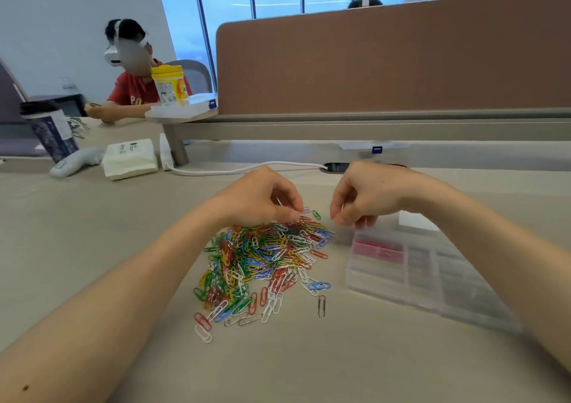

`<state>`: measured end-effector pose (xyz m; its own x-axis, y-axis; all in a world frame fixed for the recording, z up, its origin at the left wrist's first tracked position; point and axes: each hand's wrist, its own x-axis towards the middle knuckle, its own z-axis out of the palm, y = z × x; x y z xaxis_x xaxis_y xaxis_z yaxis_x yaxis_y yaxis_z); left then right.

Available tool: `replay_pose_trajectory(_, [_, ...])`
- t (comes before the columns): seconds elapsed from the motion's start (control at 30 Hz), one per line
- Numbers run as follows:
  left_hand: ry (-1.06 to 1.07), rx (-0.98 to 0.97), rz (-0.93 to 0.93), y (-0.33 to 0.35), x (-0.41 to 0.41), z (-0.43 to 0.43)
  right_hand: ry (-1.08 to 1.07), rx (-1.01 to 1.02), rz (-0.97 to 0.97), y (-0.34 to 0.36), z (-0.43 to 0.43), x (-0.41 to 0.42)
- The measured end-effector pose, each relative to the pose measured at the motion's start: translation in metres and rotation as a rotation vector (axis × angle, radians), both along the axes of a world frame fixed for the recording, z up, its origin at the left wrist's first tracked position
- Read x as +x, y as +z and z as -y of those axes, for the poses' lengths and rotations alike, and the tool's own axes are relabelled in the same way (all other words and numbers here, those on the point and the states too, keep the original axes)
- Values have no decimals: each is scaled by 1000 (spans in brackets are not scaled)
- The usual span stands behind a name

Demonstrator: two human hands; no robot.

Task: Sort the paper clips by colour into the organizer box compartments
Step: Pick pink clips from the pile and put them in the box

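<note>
Multicoloured paper clips [262, 260] heaped on the beige surface [92, 248], just left of the blurred clear organizer box [432, 282], pink ones in its far-left compartment. Left hand [262, 198] above the heap's far edge, fingers [290, 215] curled, pinching a pale clip [279, 202]. Right hand [361, 198] beside it, fingers [340, 217] curled; impossible to tell whether holding anything.

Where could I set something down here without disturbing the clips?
Bare desk lies between the forearms below the clip pile, and beyond the left forearm toward the tissue pack. Crowded: the pile, the organizer box right of it, left hand and right hand at its far edge.
</note>
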<state>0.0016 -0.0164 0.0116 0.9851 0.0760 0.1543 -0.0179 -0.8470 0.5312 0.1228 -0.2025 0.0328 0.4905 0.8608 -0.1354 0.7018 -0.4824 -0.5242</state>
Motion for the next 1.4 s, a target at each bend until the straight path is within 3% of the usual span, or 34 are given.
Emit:
replay_pose_trajectory(0.27, [122,70,-252,-2,-70,-52,172,54,-16,-21,-67,-50])
replay_pose_trajectory(0.4, [93,76,-328,-7,-89,-56,244,99,65,-32,-87,-68])
replay_pose_trajectory(0.5, [111,112,-302,-14,-91,-54,293,89,171,-38,-93,-77])
replay_pose_trajectory(1.1, [194,197,-289,-24,-92,-58,265,123,223,-44,-94,-81])
replay_pose_trajectory(1.4, [164,27,-145,-17,-94,-54,260,224,114,-41,-92,-85])
